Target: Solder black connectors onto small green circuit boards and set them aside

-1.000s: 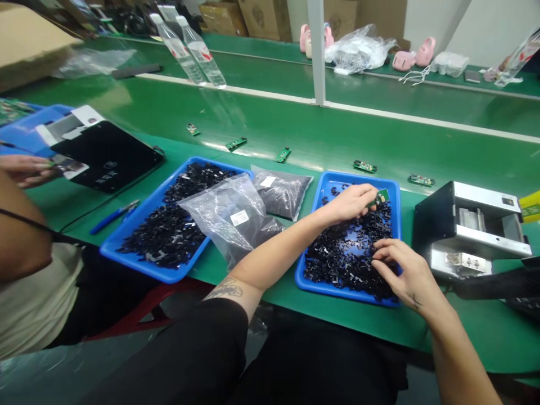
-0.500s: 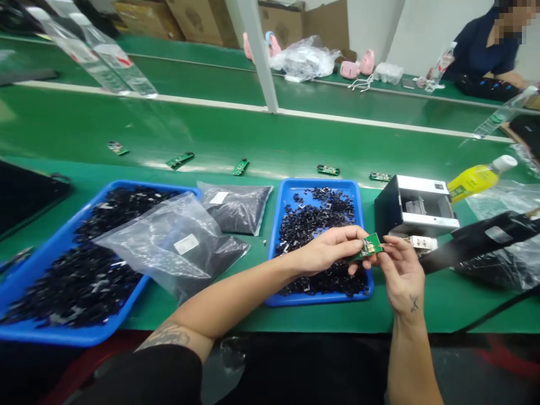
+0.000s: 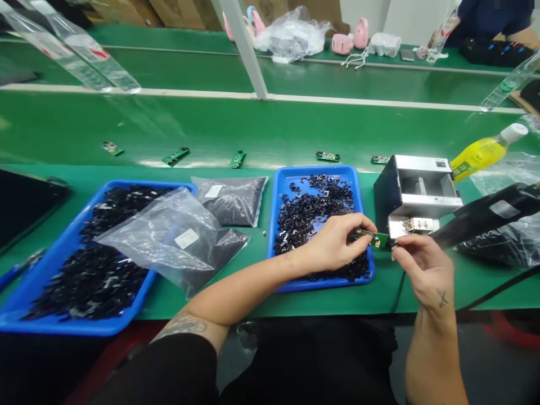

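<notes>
My left hand [image 3: 341, 242] is closed around a small green circuit board [image 3: 380, 240], held over the right side of a blue tray [image 3: 276, 225] of small black parts [image 3: 310, 208]. The board's right end sticks out past my fingertips. Just to its right, my right hand [image 3: 426, 267] makes a pinch, with a tiny dark piece [image 3: 395, 245] at the fingertips, too small to name. Behind that hand stands a black-and-silver machine [image 3: 426, 185] with an open top and a metal block at its front.
A black cylindrical tool [image 3: 489, 216] slants in from the right, near a yellow bottle [image 3: 485, 152]. Several circuit boards [image 3: 175, 156] lie along the back. Clear bags of dark parts [image 3: 232, 199] sit left of centre, beside a larger blue tray [image 3: 126, 323].
My right hand has moved right, away from the circuit board, where both hands met before. My left hand keeps hold of the board, which has turned. The camera view has shifted slightly.
</notes>
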The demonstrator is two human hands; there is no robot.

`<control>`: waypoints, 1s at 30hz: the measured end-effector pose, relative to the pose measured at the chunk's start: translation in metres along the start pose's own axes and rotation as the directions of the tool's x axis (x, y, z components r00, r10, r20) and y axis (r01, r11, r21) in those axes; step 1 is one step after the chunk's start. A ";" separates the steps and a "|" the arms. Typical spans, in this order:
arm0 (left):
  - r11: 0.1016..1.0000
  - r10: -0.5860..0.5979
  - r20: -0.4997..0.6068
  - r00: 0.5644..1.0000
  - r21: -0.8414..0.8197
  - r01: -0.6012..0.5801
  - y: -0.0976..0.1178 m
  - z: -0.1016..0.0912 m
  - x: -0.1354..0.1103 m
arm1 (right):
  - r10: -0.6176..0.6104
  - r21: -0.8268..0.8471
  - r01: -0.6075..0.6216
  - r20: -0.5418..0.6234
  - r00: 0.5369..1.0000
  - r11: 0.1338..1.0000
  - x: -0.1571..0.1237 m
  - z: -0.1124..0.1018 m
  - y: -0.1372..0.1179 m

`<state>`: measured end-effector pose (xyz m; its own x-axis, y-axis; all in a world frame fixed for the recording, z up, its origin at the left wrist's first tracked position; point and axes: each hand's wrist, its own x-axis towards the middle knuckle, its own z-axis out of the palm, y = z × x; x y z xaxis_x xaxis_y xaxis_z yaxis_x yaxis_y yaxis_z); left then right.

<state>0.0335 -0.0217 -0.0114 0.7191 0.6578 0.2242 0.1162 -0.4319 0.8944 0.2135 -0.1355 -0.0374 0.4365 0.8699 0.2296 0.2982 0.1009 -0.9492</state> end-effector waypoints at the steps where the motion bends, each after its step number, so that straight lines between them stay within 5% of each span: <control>1: 1.000 -0.017 0.005 1.000 0.013 0.016 0.000 0.000 0.000 | 0.005 -0.010 -0.005 0.003 1.000 1.000 -0.001 0.000 0.001; 7: 0.995 -0.091 0.033 0.995 0.036 0.090 0.002 -0.001 -0.002 | -0.003 -0.075 0.003 -0.001 1.000 0.997 -0.004 0.005 0.008; 30: 0.990 -0.002 0.136 0.991 0.137 -0.017 -0.001 -0.001 0.000 | -0.243 -0.454 0.250 0.074 0.967 0.855 0.002 0.007 -0.007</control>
<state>0.0324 -0.0207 -0.0118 0.8053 0.5685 0.1681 0.1966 -0.5237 0.8289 0.2064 -0.1313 -0.0315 0.2870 0.8526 0.4367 0.7492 0.0843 -0.6570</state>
